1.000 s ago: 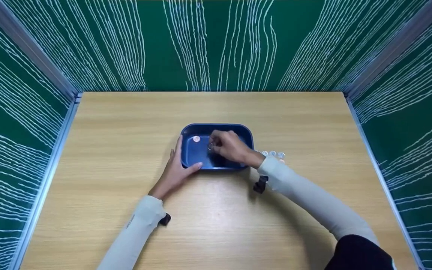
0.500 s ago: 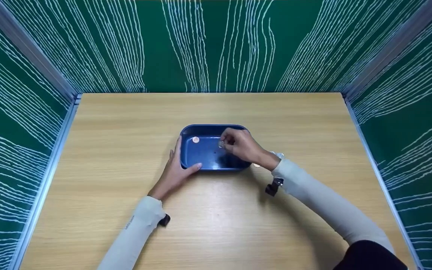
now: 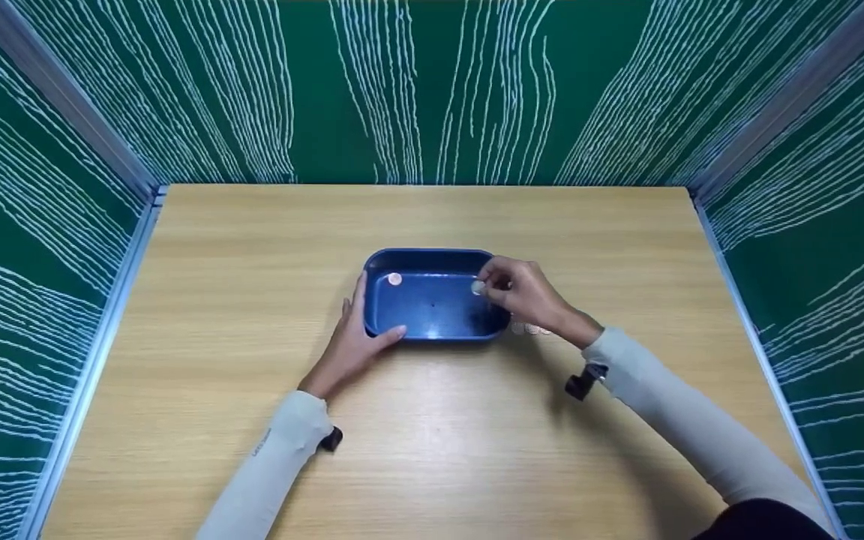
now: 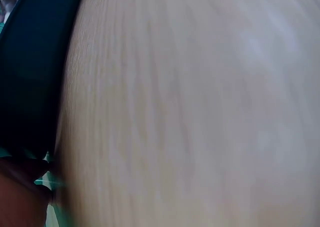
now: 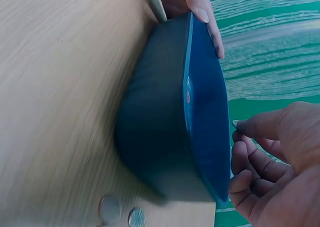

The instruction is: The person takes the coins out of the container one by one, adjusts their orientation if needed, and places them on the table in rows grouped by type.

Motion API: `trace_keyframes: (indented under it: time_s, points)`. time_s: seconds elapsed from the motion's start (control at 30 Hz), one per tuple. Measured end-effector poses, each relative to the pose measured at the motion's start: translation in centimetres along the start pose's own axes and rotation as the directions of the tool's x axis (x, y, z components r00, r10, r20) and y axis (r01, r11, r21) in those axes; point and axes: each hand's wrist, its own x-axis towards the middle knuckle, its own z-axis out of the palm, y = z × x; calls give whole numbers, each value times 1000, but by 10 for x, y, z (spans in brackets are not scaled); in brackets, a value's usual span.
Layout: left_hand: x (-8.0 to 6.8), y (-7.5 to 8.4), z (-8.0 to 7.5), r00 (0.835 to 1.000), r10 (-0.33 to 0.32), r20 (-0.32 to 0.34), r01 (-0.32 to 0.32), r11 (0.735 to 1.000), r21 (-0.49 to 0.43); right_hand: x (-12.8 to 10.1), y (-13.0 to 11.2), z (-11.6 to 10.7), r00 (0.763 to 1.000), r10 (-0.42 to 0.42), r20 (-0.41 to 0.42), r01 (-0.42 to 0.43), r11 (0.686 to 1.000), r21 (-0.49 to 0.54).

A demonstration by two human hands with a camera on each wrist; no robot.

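Your right hand (image 3: 523, 291) pinches a coin (image 3: 478, 287) over the tray (image 3: 432, 330), which holds one copper coin (image 3: 394, 279); your left hand (image 3: 349, 341) grips its rim.

On my right wrist view, the blue tray (image 5: 165, 137) stands on the wooden table (image 5: 55, 87), with my right hand (image 5: 272, 172) just beside its rim, fingers curled. My left hand (image 5: 197, 9) grips the tray's far end, thumb over the rim. Two coins (image 5: 122, 213) lie on the table beside the tray's near end.
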Motion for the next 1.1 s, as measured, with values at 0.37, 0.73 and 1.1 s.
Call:
trace_keyframes:
  time_s: [0.37, 0.73, 1.1]
  points:
    - [1, 4, 0, 1000, -13, 11, 13, 1000, -9, -32, 24, -34, 989, 100, -109, -98, 995, 32]
    - [2, 2, 0, 1000, -10, 5, 10, 1000, -15, -59, 64, -59, 968, 202, -152, -200, 979, 31]
    - [0, 0, 0, 1000, -11, -3, 11, 1000, -7, -81, 103, -73, 945, 272, -180, -278, 961, -5]
